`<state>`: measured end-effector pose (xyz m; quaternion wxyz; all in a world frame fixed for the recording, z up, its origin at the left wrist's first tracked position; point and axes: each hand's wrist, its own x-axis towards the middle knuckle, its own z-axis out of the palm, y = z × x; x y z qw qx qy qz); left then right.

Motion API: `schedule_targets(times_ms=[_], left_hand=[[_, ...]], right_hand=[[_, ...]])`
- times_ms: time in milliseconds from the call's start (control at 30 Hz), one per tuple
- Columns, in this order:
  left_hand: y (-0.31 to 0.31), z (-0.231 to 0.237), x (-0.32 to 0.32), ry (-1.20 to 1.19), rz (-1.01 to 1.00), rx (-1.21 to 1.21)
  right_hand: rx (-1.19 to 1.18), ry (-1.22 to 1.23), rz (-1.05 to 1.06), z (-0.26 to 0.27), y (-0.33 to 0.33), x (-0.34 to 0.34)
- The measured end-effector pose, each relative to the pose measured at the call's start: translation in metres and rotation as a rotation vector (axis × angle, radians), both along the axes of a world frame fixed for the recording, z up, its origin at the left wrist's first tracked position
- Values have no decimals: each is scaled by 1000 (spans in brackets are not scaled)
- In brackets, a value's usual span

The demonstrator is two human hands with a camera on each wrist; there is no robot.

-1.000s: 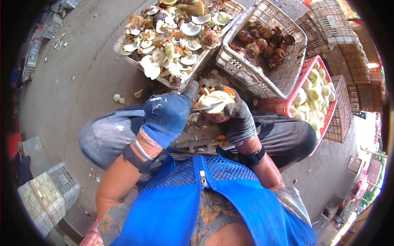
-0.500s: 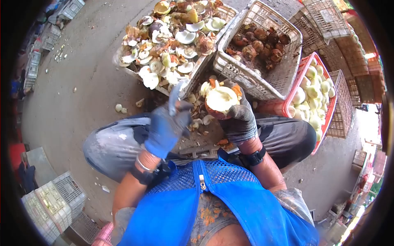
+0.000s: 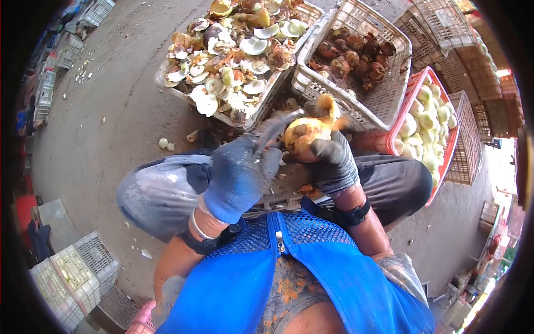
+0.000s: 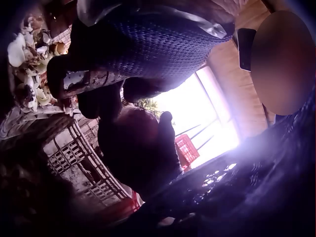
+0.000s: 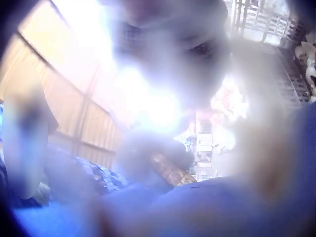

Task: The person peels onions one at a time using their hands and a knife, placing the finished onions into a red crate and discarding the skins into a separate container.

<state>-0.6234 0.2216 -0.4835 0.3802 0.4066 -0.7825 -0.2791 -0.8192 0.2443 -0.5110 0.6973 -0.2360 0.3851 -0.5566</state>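
Gripping a round onion (image 3: 303, 136) in the middle with the right hand (image 3: 335, 162) and a knife (image 3: 280, 124) close on its left with the left hand (image 3: 240, 171), guessing the onion hard, light and slippery, so best held round its near right side, away from the knife.

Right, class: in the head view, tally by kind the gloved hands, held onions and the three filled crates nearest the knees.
Gloved hands, left hand and right hand: 2
Held onion: 1
Whitish crates: 2
Red crate: 1
Total: 6
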Motion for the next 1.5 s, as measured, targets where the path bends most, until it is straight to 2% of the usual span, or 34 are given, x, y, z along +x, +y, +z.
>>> schedule_targets(times_ms=[67, 100, 133, 200, 300, 433, 500, 667, 733, 800, 933, 1000, 1033, 1067, 1133, 1200, 1267, 1300, 1433, 1500], left_hand=[[6, 4, 8, -217, 155, 146], [3, -6, 6, -112, 139, -1], [5, -7, 7, -110, 139, 0], [11, -4, 10, -406, 124, -80], [11, -2, 8, -539, 87, -137], [4, -8, 12, -577, 41, -167], [0, -11, 15, -728, 48, -246], [-15, -36, 23, -735, 59, -346], [-23, -49, 27, -720, 90, -498], [-23, -54, 23, -643, 100, -494], [-14, -57, 14, -503, 138, -354], [-7, -58, 6, -430, 199, -236], [-1, -65, 4, -435, 232, -67], [2, -63, 1, -443, 225, -83], [6, -59, -5, -230, 228, 116], [7, -59, -8, -248, 239, 173], [9, -72, -12, -141, 241, 275], [11, -76, -16, -181, 234, 350], [6, -82, -12, -205, 155, 372], [1, -73, 1, -158, -17, 763]], right_hand=[[37, -259, -47, -2, 2, -5], [33, -270, -15, -4, 2, -6], [34, -268, -15, -5, 2, -7], [32, -311, -59, -8, 2, -5], [74, -306, -59, -12, 3, -4], [118, -351, -4, -18, 6, -9], [146, -380, 62, -19, 6, -9], [217, -470, 40, -20, 5, 5], [153, -553, 247, -24, 2, 0], [164, -565, 235, -23, 2, 3], [109, -436, 48, -23, 0, 10], [14, -286, -64, -20, -1, 16], [15, -279, -89, -26, -2, 16], [1, -289, -97, -30, -2, 12], [8, -196, -21, -36, -1, 6], [-15, -206, -62, -36, -4, 11], [-53, -212, -66, -40, -8, 14], [-38, -230, -118, -47, -10, 18], [-60, -174, -126, -39, -8, 16], [-113, -83, -95, -35, -9, 12]])
